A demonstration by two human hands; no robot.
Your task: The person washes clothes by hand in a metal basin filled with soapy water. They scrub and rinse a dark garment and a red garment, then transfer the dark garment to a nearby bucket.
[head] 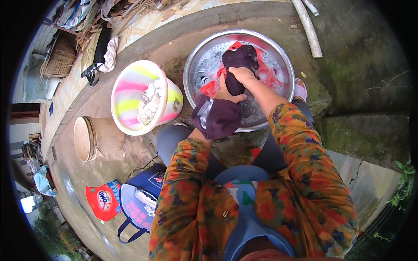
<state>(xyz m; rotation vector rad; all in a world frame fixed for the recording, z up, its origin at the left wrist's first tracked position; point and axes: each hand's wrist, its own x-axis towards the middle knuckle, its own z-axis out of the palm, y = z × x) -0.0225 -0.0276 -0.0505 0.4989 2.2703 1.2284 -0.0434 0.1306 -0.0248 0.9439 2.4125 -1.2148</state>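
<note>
A wide metal basin (190, 62) of sudsy water stands before me, with red cloth (269, 75) lying wet in it. Over the basin I hold a dark purple garment (240, 56). My right hand (242, 74) grips its bunched middle. My left hand (227, 94) is at the same bunch, thumb spread, with another part of the dark cloth draped round my left wrist and a light lining showing in its opening. The lower end of the gripped bunch is between my hands, and the upper end hangs over the suds and red cloth.
Left of the basin stands a striped plastic bucket (130, 98) holding patterned white cloth, then a stack of beige buckets (109, 138). A red detergent bag (104, 201) and a blue tote bag (143, 192) sit at lower left. A pipe (308, 31) lies at upper right.
</note>
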